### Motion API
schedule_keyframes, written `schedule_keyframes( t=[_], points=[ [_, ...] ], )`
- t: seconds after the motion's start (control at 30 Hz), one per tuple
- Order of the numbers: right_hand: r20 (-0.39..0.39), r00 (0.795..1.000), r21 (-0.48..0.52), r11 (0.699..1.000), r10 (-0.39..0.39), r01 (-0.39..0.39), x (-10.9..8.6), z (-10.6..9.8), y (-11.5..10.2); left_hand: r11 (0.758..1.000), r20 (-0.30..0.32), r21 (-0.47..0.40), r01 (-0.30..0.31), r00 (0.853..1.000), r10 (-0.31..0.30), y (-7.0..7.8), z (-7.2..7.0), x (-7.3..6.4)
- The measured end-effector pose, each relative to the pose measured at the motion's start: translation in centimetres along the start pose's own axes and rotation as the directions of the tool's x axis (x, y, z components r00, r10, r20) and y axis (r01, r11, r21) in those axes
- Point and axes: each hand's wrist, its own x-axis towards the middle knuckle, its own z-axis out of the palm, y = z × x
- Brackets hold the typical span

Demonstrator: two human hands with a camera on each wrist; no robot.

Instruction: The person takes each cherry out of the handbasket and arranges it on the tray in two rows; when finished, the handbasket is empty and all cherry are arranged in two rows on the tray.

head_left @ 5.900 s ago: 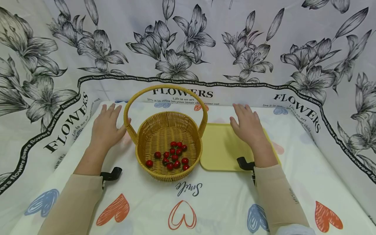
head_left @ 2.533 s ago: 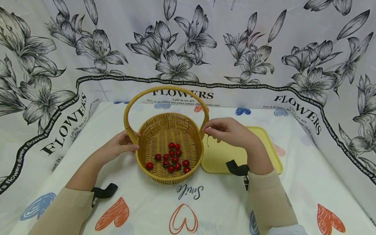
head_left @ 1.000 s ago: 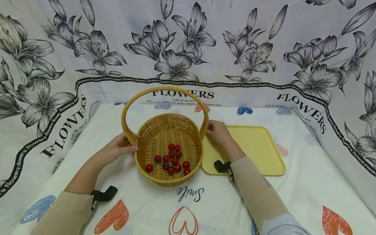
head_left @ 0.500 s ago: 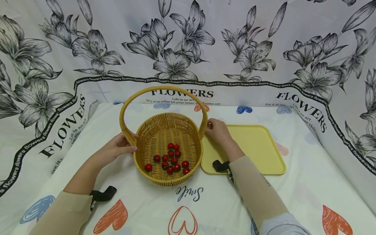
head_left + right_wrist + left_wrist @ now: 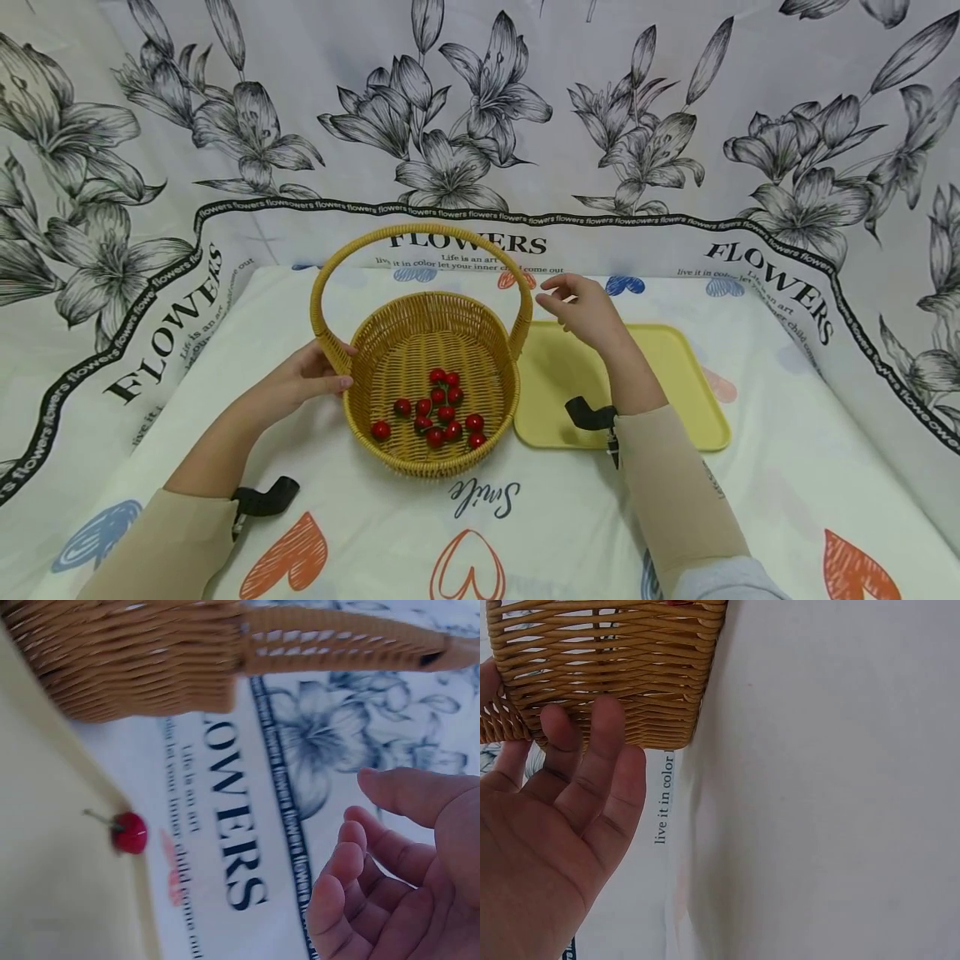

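A round wicker basket (image 5: 435, 462) with a tall hoop handle stands mid-table, several red cherries (image 5: 446, 413) lying in it. My left hand (image 5: 300, 379) grips the basket's left side where the handle joins the rim; in the left wrist view its fingers (image 5: 600, 757) bend up against the woven wall. Just right of the handle, my right hand (image 5: 581, 308) is raised over the far left part of a yellow tray (image 5: 645, 383), fingers loosely bent and holding nothing. Below it, in the right wrist view, one cherry (image 5: 129, 832) with a green stem lies at the tray's edge.
A white cloth (image 5: 360, 542) printed with hearts covers the table. Behind and at both sides hangs a flower-printed curtain (image 5: 555, 167). The tray sits close against the basket's right side.
My left hand took hold of the basket. My right hand held a cherry by its stem, lowered it beside the handle at the tray, let go, and has since risen and moved right.
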Motion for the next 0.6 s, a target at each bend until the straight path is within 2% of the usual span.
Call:
schedule_keyframes(
  t=[0.17, 0.37, 0.6],
  points=[
    [-0.002, 1.000, 0.074, 0.997, -0.016, 0.016, -1.4, -1.6, -1.8, 1.000, -0.003, 0.004, 0.005, 1.000, -0.005, 0.2, 0.1, -0.1],
    [-0.020, 0.997, 0.180, 0.981, -0.072, 0.074, -3.5, -2.7, -3.7, 1.000, -0.005, 0.019, 0.017, 1.000, -0.017, 0.3, 0.1, -0.1],
    [0.053, 0.982, 0.280, 0.946, -0.183, 0.162, -6.0, -2.5, -6.0, 1.000, -0.001, 0.015, 0.004, 1.000, -0.004, 0.1, 0.0, 0.0]
  ],
)
